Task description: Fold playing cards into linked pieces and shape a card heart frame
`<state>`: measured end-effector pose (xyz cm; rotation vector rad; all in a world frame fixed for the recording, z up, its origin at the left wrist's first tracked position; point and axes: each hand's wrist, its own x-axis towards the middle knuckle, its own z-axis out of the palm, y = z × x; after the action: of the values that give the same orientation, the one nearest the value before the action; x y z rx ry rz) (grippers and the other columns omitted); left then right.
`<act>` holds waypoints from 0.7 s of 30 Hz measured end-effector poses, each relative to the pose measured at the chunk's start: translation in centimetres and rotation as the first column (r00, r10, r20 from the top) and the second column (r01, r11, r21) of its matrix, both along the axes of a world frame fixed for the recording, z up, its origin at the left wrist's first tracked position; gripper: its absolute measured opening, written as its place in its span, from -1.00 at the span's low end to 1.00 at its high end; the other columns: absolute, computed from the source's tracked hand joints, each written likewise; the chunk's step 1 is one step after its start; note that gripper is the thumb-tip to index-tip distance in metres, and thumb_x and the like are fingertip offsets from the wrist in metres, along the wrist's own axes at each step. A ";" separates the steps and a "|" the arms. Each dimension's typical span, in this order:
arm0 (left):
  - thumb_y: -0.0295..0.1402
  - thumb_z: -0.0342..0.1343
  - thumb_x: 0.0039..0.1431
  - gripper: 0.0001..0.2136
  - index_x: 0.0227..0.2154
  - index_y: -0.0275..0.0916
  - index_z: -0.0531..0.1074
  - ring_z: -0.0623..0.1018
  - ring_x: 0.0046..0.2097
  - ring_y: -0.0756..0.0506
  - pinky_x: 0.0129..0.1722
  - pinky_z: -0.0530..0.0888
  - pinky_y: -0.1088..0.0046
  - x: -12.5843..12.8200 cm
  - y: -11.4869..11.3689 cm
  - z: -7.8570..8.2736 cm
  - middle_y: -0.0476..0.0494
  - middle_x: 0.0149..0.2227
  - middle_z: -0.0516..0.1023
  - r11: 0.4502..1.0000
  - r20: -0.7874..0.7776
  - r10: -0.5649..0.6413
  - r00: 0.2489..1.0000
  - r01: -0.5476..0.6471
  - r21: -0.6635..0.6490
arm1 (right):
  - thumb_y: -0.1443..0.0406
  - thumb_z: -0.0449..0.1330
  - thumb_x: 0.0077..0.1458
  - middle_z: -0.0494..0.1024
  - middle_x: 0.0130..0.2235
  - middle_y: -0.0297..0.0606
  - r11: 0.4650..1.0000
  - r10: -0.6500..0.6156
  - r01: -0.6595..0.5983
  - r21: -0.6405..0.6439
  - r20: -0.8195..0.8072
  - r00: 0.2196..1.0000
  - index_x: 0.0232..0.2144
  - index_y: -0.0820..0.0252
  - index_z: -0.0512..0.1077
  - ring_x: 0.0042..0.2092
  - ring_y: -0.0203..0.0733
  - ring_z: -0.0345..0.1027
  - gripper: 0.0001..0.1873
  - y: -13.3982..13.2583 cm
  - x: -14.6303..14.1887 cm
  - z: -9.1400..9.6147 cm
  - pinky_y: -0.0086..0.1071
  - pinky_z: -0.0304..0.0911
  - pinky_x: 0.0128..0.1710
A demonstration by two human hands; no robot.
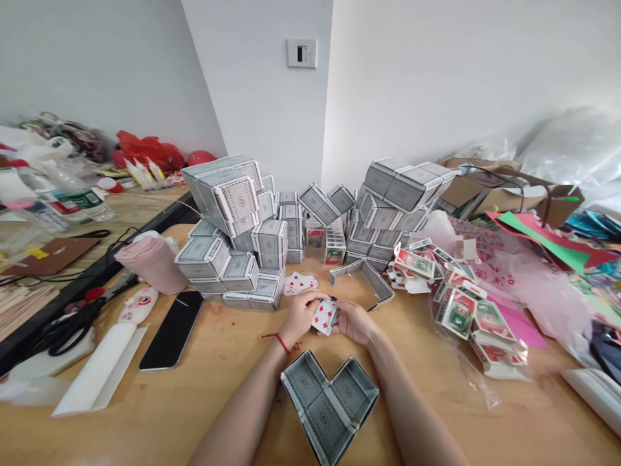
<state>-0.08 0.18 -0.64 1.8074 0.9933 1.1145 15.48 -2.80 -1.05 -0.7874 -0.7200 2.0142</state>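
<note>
Between my two hands is a small stack of playing cards (324, 317), a red diamond card facing up. My left hand (301, 314) grips its left side, with a red string round the wrist. On the right side, my right hand (356, 320) closes its fingers on the same cards. A few loose playing cards (301, 283) lie face up just beyond my left hand. Nearer to me, between my forearms, rests an open heart-shaped box (324, 404) made of grey-backed cards. Past my right hand stands a bent strip of joined cards (376, 291).
Stacked card boxes (262, 243) rise at the back left, and more card boxes (388, 200) at the back right. Emptied card packs (460, 310) lie to the right. A phone (172, 330), a pink cup (155, 262) and black scissors (80, 317) are on the left.
</note>
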 end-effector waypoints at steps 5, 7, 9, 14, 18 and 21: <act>-0.50 -0.02 -0.05 -0.80 -0.47 -0.22 0.51 0.49 -0.27 -0.06 -0.21 0.39 0.41 -0.2 0.4 0.1 -0.07 -0.33 0.55 0.986 0.027 0.003 1.000 0.002 -0.167 | 0.31 0.11 0.03 0.53 -0.43 -0.17 0.999 -0.035 0.035 0.020 0.008 0.999 -0.36 0.29 0.36 -0.40 -0.22 0.44 -0.87 0.1 0.2 -0.5 -0.29 0.37 -0.36; -0.45 0.01 -0.06 -0.81 -0.41 -0.23 0.51 0.49 -0.35 -0.04 -0.34 0.40 0.46 -0.4 0.6 0.2 -0.08 -0.37 0.55 0.962 0.096 0.003 0.995 0.024 -0.273 | 0.28 0.15 0.01 0.53 -0.45 -0.19 0.998 -0.025 0.024 0.056 0.019 1.000 -0.37 0.29 0.36 -0.42 -0.24 0.44 -0.85 0.1 0.2 -0.5 -0.33 0.37 -0.38; -0.41 0.06 -0.09 -0.77 -0.31 -0.26 0.49 0.45 -0.48 0.00 -0.51 0.35 0.52 -0.8 0.9 0.3 -0.07 -0.43 0.54 0.909 0.197 -0.005 0.980 0.087 -0.408 | 0.23 0.17 0.00 0.53 -0.47 -0.18 0.994 0.045 -0.048 0.103 0.034 0.998 -0.37 0.31 0.37 -0.43 -0.22 0.45 -0.78 0.1 0.2 -0.4 -0.35 0.36 -0.43; -0.35 0.16 -0.16 -0.76 -0.35 -0.31 0.48 0.42 -0.52 0.03 -0.55 0.30 0.54 -1.6 1.5 0.4 -0.11 -0.45 0.52 0.804 0.281 -0.014 0.960 0.178 -0.567 | 0.14 0.18 -0.02 0.54 -0.43 -0.12 0.973 0.150 -0.164 0.163 0.094 0.984 -0.31 0.33 0.36 -0.44 -0.16 0.47 -0.66 -0.2 0.0 0.2 -0.46 0.31 -0.61; -0.37 0.13 -0.14 -0.78 -0.37 -0.31 0.51 0.42 -0.51 0.01 -0.55 0.30 0.53 -1.9 1.7 0.7 -0.11 -0.45 0.53 0.842 0.249 -0.005 0.968 0.138 -0.522 | 0.13 0.17 -0.01 0.54 -0.49 -0.16 0.982 0.039 -0.062 0.177 0.131 0.991 -0.31 0.32 0.37 -0.48 -0.21 0.47 -0.66 -0.1 -0.7 0.1 -0.45 0.34 -0.55; -0.38 0.07 -0.09 -0.76 -0.31 -0.29 0.51 0.47 -0.42 -0.03 -0.45 0.36 0.48 -1.5 1.4 1.0 -0.12 -0.37 0.55 0.888 0.261 -0.021 0.965 0.138 -0.438 | 0.11 0.19 -0.04 0.54 -0.48 -0.18 0.980 -0.049 0.017 0.197 0.157 0.986 -0.33 0.29 0.38 -0.46 -0.20 0.47 -0.67 0.1 -1.3 -0.3 -0.39 0.37 -0.48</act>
<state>-1.57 1.61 0.37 1.2842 0.9255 0.9354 14.13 -2.73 -1.35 -0.8465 -0.9758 1.8313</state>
